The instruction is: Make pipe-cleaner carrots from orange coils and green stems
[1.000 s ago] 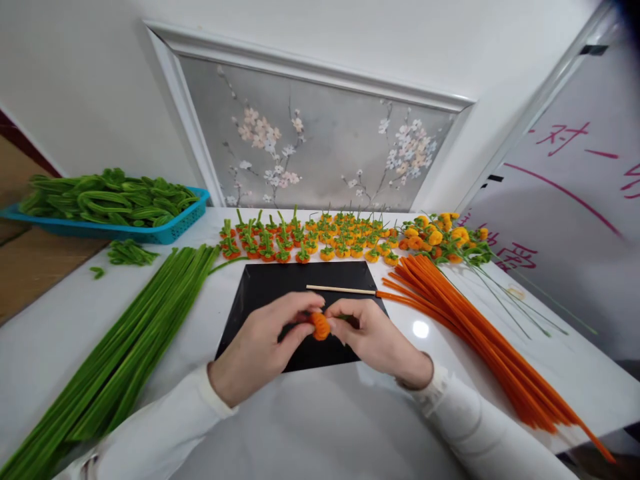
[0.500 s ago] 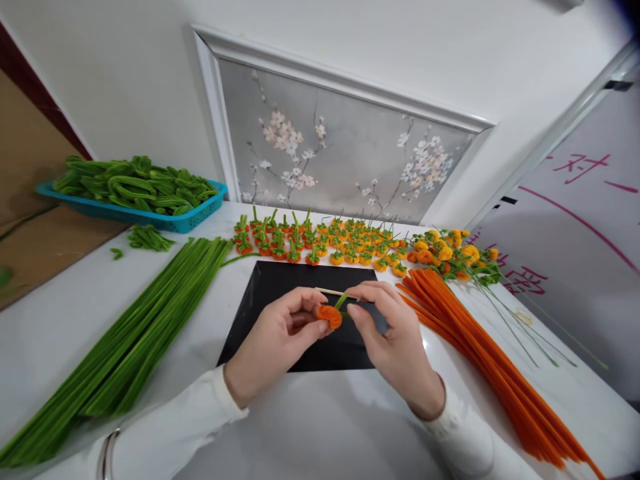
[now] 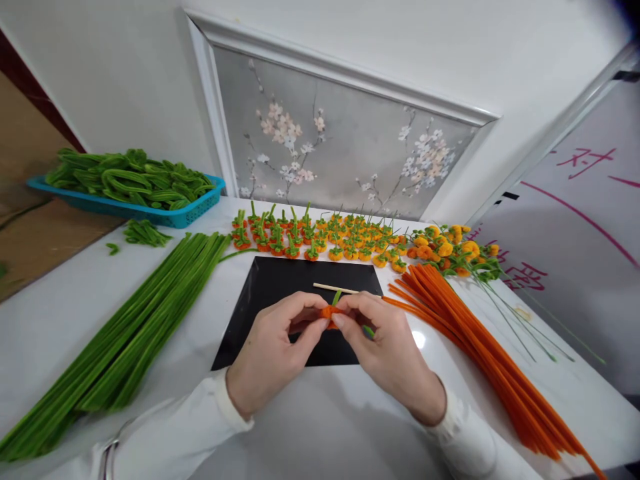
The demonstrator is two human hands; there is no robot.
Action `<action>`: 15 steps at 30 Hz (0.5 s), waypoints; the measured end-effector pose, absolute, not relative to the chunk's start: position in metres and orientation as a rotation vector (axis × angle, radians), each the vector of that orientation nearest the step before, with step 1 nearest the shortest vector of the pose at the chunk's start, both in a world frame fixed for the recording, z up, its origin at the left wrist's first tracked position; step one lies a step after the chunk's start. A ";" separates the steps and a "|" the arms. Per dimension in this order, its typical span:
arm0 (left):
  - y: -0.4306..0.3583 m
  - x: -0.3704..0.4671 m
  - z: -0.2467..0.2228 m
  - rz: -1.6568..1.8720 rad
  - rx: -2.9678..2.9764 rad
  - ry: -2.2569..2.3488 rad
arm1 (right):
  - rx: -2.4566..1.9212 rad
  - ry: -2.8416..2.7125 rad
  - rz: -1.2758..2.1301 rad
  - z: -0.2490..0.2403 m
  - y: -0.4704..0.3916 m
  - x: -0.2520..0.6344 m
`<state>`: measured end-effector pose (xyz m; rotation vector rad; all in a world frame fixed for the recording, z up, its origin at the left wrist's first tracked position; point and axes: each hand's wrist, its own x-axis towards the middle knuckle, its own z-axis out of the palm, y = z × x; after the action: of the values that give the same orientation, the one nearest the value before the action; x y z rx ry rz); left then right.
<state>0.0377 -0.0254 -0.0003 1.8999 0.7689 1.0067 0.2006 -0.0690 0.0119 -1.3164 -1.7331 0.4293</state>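
Note:
Over the black mat (image 3: 283,283), a small orange pipe-cleaner flower (image 3: 330,312) is pinched from both sides. My left hand (image 3: 280,350) is closed on its left edge with thumb and fingertips. On the other side, my right hand (image 3: 387,350) grips it the same way, so much of the flower is covered. A short green pipe-cleaner stub (image 3: 337,297) pokes up from its top. Some more green (image 3: 369,331) shows just under my right fingers; whether it joins the flower I cannot tell. Behind my hands lies a thin wooden stick (image 3: 333,287).
Long green pipe cleaners (image 3: 145,320) lie at left, orange ones (image 3: 465,340) at right. Rows of small orange and yellow flower heads (image 3: 350,241) stand behind the mat. Stemmed flowers (image 3: 445,249) lie back right. A blue basket (image 3: 197,212) holds green bent pieces.
My right hand has moved left from the green piece onto the flower, and both hands now meet on it. The flower has turned, its orange face less visible.

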 end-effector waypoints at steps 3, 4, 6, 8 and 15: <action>-0.027 0.038 0.001 1.016 1.894 0.758 | -1.286 -1.712 0.465 0.011 -0.070 0.199; -0.026 0.038 0.002 1.017 1.904 0.754 | -1.277 -1.701 0.487 0.010 -0.070 0.199; -0.026 0.037 0.004 1.017 1.932 0.745 | -1.271 -1.671 0.542 0.008 -0.070 0.198; -0.024 0.037 0.005 1.010 1.958 0.736 | -1.273 -1.639 0.599 0.006 -0.070 0.197; -0.024 0.036 0.005 0.996 1.997 0.776 | -1.299 -1.644 0.521 0.006 -0.067 0.195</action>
<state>0.0362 -0.0236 0.0049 1.9968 0.7758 0.9958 0.1952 -0.0674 0.0059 -1.2988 -1.6436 0.5211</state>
